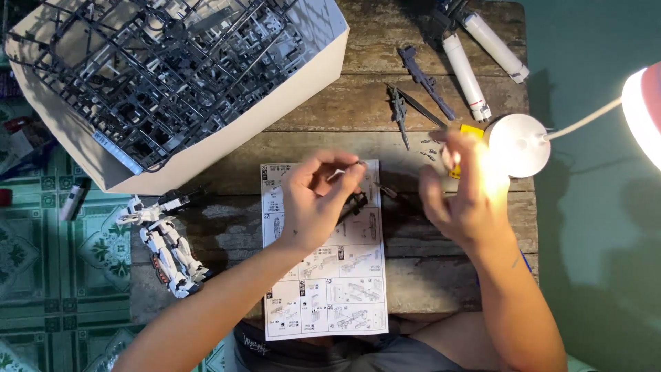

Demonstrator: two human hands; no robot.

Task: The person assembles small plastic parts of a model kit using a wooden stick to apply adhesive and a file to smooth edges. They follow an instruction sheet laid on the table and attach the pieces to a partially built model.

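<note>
The left hand [313, 203] is hovering over the paper instruction sheet [323, 275]. Its fingers are pinching shut on a thin, pale stick-like tool [344, 172]. The tool is pointing up and to the right, away from the palm. Just under the fingertips, a small dark model part [357, 202] is lying on the sheet. This hand is the nearer one to that part.

The right hand [463, 196] is hanging a little to the right, over the bare wood. Its fingers are curling up near a small pale piece, but the lamp light is washing them out, so I cannot tell if they are gripping it.

The sheet is lying flat on an old wooden table [427, 275]. To the left, a small white robot model [165, 244] is lying on its side at the table edge.

Farther up, two dark grey toy weapon parts [413, 89] are lying side by side. A round white lamp base [518, 145] is standing by the right hand. Two white marker pens [482, 58] are resting near the top. A white box [303, 83] is holding dark plastic part frames [158, 69]. A green patterned floor [55, 269] is showing on the left.
</note>
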